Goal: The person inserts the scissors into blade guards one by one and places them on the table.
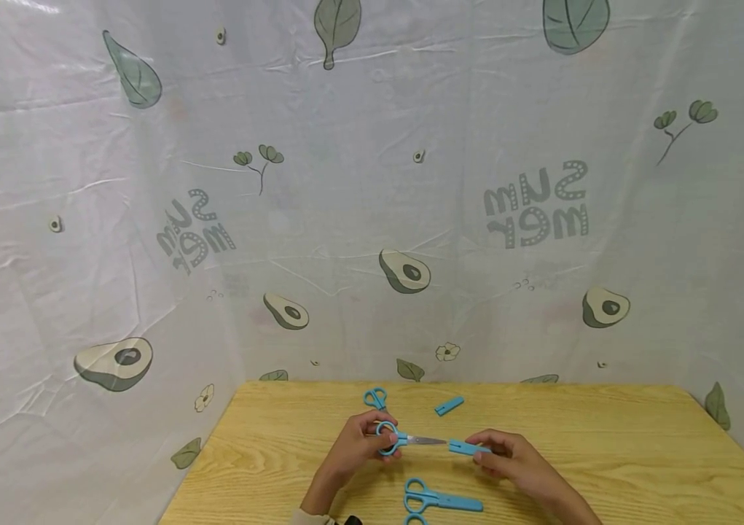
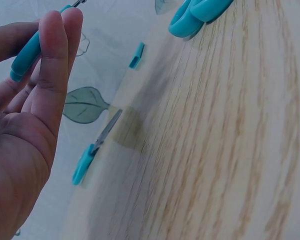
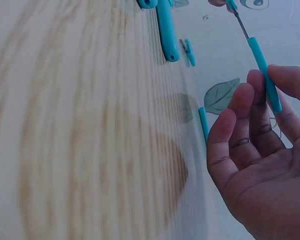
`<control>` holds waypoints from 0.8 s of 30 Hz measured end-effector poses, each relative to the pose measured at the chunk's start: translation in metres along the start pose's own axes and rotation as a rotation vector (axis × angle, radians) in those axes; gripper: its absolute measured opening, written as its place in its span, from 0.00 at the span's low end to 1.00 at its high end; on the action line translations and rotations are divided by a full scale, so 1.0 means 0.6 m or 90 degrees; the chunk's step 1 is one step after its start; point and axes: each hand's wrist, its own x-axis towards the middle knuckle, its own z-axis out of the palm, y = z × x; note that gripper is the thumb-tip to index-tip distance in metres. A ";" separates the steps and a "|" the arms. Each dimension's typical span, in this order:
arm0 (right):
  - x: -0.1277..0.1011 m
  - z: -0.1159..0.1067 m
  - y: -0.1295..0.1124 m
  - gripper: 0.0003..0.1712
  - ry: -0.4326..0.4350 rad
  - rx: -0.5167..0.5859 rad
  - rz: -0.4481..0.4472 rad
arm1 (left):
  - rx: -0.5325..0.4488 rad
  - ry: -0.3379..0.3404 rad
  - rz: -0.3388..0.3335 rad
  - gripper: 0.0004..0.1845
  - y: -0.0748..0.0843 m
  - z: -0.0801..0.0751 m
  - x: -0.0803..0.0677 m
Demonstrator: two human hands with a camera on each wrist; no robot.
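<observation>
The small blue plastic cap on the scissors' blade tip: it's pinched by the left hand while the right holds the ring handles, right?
Swapped. In the head view the right hand pinches the small blue plastic cap; the left hand holds the ring handles.

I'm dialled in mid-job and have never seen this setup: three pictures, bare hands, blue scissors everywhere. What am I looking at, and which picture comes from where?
There is no machine here: a person works with two bare hands over a light wooden table, with avocado-print sheeting behind it. The wide picture comes from a camera on the person's head; the two close, tilted ones come from cameras on each wrist.

The left hand grips the ring handles of a small pair of blue-handled scissors. The right hand pinches the blue plastic blade cap at the tip of the blade; the right wrist view shows bare metal between cap and handles.

On the table lie a capped pair of blue scissors nearest the person, an uncapped blue pair farther back, and a loose blue cap.
</observation>
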 end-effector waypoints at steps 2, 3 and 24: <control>0.001 0.001 0.000 0.23 -0.003 0.001 -0.007 | -0.004 -0.003 -0.002 0.25 0.001 0.000 0.000; 0.001 0.002 -0.001 0.23 -0.004 0.001 -0.011 | -0.007 -0.004 -0.002 0.25 0.001 0.000 0.000; 0.001 0.010 -0.008 0.23 0.009 -0.010 0.017 | -0.005 -0.027 0.003 0.27 -0.001 0.011 -0.001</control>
